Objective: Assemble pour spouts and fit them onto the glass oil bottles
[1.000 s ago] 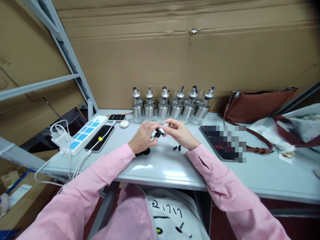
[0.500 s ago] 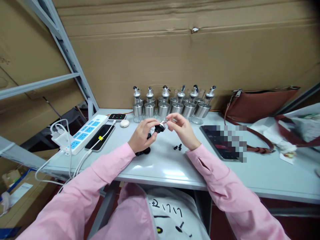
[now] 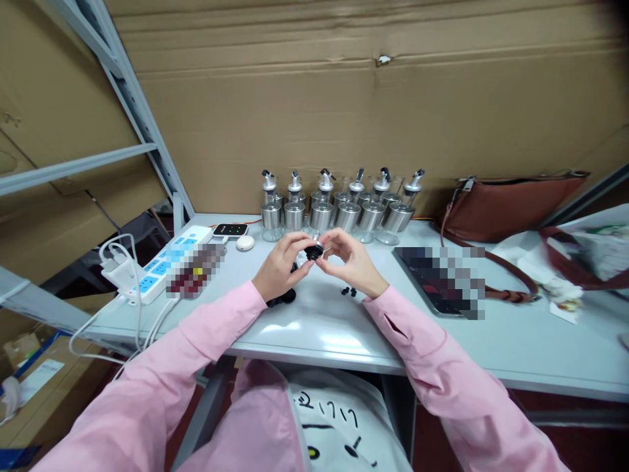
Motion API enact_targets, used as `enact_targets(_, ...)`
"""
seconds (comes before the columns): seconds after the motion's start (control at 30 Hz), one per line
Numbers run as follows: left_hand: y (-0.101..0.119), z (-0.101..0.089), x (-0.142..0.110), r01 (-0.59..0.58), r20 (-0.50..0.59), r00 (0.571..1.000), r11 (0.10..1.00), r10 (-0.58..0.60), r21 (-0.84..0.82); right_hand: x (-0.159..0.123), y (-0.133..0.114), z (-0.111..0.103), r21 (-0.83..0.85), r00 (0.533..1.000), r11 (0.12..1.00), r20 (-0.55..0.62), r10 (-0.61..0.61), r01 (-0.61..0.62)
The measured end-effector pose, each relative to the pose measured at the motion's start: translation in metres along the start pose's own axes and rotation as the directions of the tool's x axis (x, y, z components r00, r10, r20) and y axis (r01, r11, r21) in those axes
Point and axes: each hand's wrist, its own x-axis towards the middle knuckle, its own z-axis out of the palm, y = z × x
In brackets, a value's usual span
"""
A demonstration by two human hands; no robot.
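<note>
Both of my hands meet above the middle of the grey table [image 3: 334, 328]. My left hand [image 3: 280, 265] pinches a small black and silver pourer cap [image 3: 313, 249] from the left. My right hand [image 3: 351, 259] closes its fingertips on the same cap from the right. Two tiny black parts [image 3: 348, 290] lie on the table just below my right wrist. A dark part [image 3: 282, 300] lies under my left wrist. Behind my hands stands a row of several steel and glass dispenser bottles [image 3: 339, 210] with pourer tops.
A white power strip [image 3: 162, 262] with plugged cables lies at the left, next to a blurred flat device [image 3: 194, 270]. A small black device [image 3: 229, 230] and a white oval case [image 3: 244, 242] sit near it. A tablet [image 3: 439, 282], brown bag [image 3: 511, 203] and plastic bag [image 3: 584, 255] fill the right.
My right hand's fingers, spread half a second ago, have closed back onto the cap. Both hands stay in nearly the same spot above the table.
</note>
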Motion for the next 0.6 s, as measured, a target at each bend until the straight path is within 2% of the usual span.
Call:
enact_targets(0.4,-0.001,0.0005,-0.0019,0.037,0.025,0.999,0.997,-0.036,-0.068,0.0007,-0.0027,0.0007,-0.037,0.999,0.999,-0.035,0.007,-0.008)
enact_targets(0.5,-0.0008,0.0001,-0.0013,0.102,0.022,0.995,0.995,-0.102,-0.018,0.0004,-0.0037,0.001,-0.041,0.999,0.999,-0.046,-0.004,0.002)
enact_targets(0.6,-0.0009,-0.0012,-0.0003,0.176,0.073,0.981,0.982,-0.181,0.071,0.0,-0.0045,0.0015,-0.04,0.998,0.999,-0.055,-0.015,0.013)
